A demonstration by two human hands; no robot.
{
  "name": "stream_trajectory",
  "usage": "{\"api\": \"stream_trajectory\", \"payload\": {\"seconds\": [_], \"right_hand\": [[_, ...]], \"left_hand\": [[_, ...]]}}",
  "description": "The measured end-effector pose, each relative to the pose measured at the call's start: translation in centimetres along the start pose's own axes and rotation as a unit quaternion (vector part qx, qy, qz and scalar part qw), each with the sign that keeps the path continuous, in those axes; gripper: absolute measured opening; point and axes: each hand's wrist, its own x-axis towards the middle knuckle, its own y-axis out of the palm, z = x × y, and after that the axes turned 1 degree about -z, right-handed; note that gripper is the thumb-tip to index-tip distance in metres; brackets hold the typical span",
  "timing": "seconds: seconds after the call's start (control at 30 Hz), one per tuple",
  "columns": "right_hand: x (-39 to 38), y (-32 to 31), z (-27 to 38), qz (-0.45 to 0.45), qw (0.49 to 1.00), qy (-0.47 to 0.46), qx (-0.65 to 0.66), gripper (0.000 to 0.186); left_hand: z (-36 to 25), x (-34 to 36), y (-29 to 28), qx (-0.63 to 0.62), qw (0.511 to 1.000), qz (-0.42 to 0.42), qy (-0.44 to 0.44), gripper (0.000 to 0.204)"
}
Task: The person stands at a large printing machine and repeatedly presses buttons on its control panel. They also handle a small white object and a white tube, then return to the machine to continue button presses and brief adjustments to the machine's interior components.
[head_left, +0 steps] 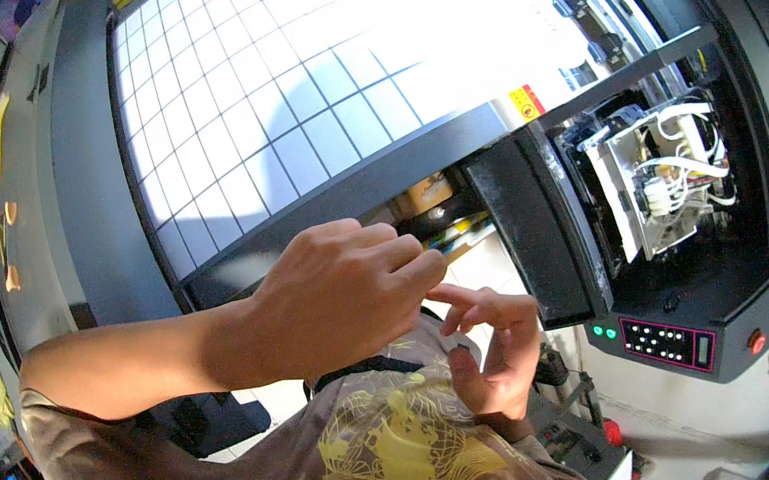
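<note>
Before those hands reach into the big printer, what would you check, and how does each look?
1. Left hand free of tools: cannot tell, fingers curled shut.
2. Right hand empty: ok, palm open, nothing in it.
3. Side cover swung open: ok.
4. White wires inside clear of both hands: ok, well apart.
5. Green lights on the control panel: not ok, lit, so power seems on.
6. Gridded bed bare: ok.

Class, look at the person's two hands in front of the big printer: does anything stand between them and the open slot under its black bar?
Nothing visible does. The left hand already reaches the slot; the right hand hangs just below it.
</note>
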Motion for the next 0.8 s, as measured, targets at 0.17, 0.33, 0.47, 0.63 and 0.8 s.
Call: {"api": "stream_trajectory", "payload": {"seconds": [0.17, 0.33, 0.47, 0.63, 0.8], "right_hand": [[0.6, -0.4, 0.9, 0.048, 0.999, 0.005, -0.013, 0.046], [0.9, -0.6, 1.7, 0.085, 0.993, 0.065, 0.052, 0.053], [0.7, -1.2, 1.5, 0.119, 0.984, 0.091, 0.099, 0.056], [0.3, -1.5, 0.9, 0.129, 0.975, 0.08, 0.16, 0.062], [0.1, -1.7, 0.6, 0.124, 0.938, 0.11, 0.304, 0.061]], "left_hand": [[-0.1, 0.2, -0.3, 0.085, 0.995, 0.022, 0.045, 0.023], [0.0, 0.5, 0.0, 0.056, 0.998, 0.018, 0.026, 0.018], [0.0, 0.4, 0.0, 0.027, 0.999, 0.042, 0.014, 0.019], [-0.2, 0.6, -0.4, -0.021, 0.997, 0.071, -0.001, 0.017], [-0.4, 0.8, -1.1, -0.1, 0.993, 0.061, -0.014, 0.015]]}}
